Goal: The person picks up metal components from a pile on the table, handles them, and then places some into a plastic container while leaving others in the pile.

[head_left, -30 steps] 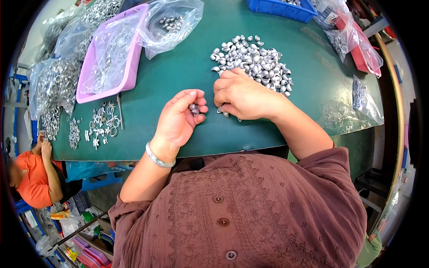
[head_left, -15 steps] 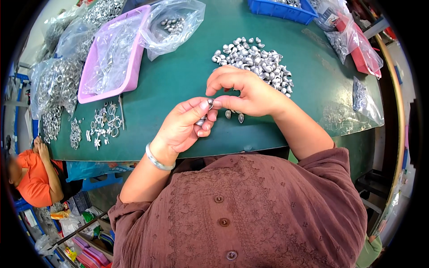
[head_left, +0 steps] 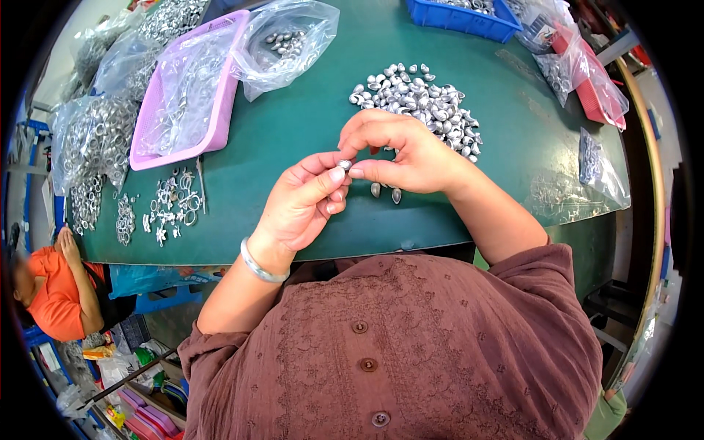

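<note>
Above the table's near edge, my left hand point(head_left: 297, 202) pinches a small silver shell-shaped metal piece point(head_left: 345, 166) between thumb and forefinger. My right hand point(head_left: 407, 155) meets it from the other side, its thumb tip against the piece and its forefinger curled over above. The left hand's other fingers are bent, and whatever lies under them is hidden. Just beyond the right hand spreads a pile of similar silver pieces point(head_left: 433, 103), rounded at one end and pointed at the other. Two loose pieces point(head_left: 396, 196) lie below the right wrist.
The green table point(head_left: 293, 125) bears a pink basket point(head_left: 220, 125) lined with plastic, an opened clear bag point(head_left: 315, 44) of pieces, and small ring parts point(head_left: 176, 202) at left. A blue tray point(head_left: 469, 20) and red basket point(head_left: 598, 99) stand far right. An orange-sleeved person point(head_left: 62, 293) sits at left.
The held piece has turned between my fingertips and now shows a different face. A second piece seen under my left fingers no longer shows. Both hands stay in nearly the same place.
</note>
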### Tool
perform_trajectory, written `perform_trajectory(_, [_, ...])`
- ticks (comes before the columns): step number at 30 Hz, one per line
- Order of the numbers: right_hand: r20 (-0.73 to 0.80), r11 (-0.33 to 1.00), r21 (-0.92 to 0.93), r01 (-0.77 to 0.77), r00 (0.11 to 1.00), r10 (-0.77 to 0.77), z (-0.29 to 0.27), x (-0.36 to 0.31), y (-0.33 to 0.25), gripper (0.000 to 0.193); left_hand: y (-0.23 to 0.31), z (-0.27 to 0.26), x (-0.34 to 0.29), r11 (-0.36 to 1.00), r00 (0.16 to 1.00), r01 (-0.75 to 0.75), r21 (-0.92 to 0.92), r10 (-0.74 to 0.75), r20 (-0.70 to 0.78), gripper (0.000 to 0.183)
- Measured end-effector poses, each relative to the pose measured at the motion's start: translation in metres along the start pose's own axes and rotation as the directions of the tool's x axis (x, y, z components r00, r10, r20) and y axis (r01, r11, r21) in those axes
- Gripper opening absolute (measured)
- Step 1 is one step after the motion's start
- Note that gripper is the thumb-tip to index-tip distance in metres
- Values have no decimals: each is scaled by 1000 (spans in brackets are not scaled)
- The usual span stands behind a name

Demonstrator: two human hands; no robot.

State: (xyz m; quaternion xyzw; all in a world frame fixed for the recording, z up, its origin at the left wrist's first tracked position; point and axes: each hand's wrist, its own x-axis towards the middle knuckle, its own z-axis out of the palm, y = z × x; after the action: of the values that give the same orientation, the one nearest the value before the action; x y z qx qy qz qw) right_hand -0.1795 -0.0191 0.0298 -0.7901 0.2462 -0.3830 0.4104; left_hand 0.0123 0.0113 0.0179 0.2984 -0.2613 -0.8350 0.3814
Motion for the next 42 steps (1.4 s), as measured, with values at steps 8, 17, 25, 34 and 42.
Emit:
perform_trajectory(8, [-57, 999, -34, -2, 998, 0, 1, 1, -2, 16, -5, 5, -2, 973, 979, -198, 118, 201, -17, 22])
perform_trajectory(17, [-67, 998, 55, 0, 998, 4, 3, 1, -2, 15, -12, 8, -3, 831, 904, -383, 403, 426, -20, 25])
perform_trajectory(25, [-68, 998, 69, -3, 998, 8, 6, -1, 3, 15, -15, 7, 0, 641, 825, -466, 610, 565, 36, 22])
perform_trajectory(34, [-21, 992, -52, 118, 993, -119, 2, 2, 5, 23, -9, 11, 1, 761, 899, -325, 561, 432, -66, 16])
perform_trajectory(42, [37, 956, 206, -210, 978, 206, -7, 4, 2, 14, 9, 10, 9, 988, 993, 30, 152, -13, -115, 17])
